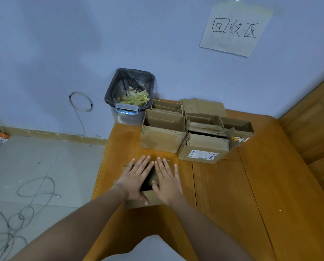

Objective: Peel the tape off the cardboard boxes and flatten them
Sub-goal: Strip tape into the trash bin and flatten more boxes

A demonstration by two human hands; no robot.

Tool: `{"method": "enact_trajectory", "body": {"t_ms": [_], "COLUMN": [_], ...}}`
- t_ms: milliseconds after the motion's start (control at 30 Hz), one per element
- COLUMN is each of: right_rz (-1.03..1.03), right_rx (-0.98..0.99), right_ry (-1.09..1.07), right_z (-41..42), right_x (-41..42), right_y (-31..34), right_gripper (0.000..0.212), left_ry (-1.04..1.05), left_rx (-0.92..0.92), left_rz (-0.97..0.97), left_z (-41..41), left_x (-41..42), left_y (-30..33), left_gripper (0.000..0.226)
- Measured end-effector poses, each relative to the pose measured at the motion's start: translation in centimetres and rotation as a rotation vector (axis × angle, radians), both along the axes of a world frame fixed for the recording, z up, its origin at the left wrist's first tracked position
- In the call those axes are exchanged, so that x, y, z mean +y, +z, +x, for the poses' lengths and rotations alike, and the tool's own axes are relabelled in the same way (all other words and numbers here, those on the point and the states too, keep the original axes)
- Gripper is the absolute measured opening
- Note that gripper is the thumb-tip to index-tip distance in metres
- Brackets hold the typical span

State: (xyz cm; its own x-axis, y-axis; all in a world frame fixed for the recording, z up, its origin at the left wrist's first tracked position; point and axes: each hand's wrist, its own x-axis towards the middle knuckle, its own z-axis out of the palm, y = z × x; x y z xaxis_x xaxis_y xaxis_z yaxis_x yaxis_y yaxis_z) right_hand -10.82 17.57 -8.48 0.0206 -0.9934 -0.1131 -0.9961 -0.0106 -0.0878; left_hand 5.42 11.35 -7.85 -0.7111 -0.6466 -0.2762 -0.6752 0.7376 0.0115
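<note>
A small brown cardboard box (151, 200) lies on the wooden table (223, 194) near its left front part. My left hand (135, 178) and my right hand (167, 180) lie side by side on top of it, fingers straight and spread, palms pressing down. A dark patch of the box shows between the two hands. Most of the box is hidden under them. Behind it stand several open cardboard boxes (163, 132), one of which carries a white shipping label (202, 155).
A bin (129, 97) lined with a black bag holds yellowish tape scraps, at the table's far left corner against the wall. A paper sign (234, 29) hangs on the wall. Loose cables (25, 200) lie on the tiled floor to the left. A wooden frame rises on the right.
</note>
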Motion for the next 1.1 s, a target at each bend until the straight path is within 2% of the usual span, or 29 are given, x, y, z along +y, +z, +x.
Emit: {"method": "enact_trajectory", "body": {"t_ms": [100,300,567,667,900,1100], "right_rz": [0.045,0.273,0.204,0.159,0.038,0.020], "right_rx": [-0.016,-0.076,-0.122,-0.145,-0.253,-0.338], "right_ry": [-0.048,-0.056,-0.050,-0.041,-0.121,-0.210], "right_z": [0.4,0.6,-0.4,-1.1,-2.2,-4.3], "right_x": [-2.1,-3.7,-2.6,-2.0,-1.9,-1.8], "right_y": [0.1,-0.8,-1.3,-1.2,0.3,1.5], "right_gripper": [0.072,0.084,0.073,0.066,0.055,0.052], "left_ry": [0.014,0.089,0.046,0.058,0.139,0.205], "left_rx": [-0.044,-0.168,-0.190,-0.138,0.045,0.271], "left_rz": [0.016,0.142,0.180,0.196,0.157,0.184], "left_z": [-0.1,-0.1,-0.5,0.1,1.1,3.7], "left_x": [0.1,-0.1,-1.2,-1.6,-1.6,-2.1], "left_y": [-0.1,-0.6,-0.1,0.1,0.5,1.3], "left_gripper": [0.138,0.142,0.136,0.126,0.072,0.065]}}
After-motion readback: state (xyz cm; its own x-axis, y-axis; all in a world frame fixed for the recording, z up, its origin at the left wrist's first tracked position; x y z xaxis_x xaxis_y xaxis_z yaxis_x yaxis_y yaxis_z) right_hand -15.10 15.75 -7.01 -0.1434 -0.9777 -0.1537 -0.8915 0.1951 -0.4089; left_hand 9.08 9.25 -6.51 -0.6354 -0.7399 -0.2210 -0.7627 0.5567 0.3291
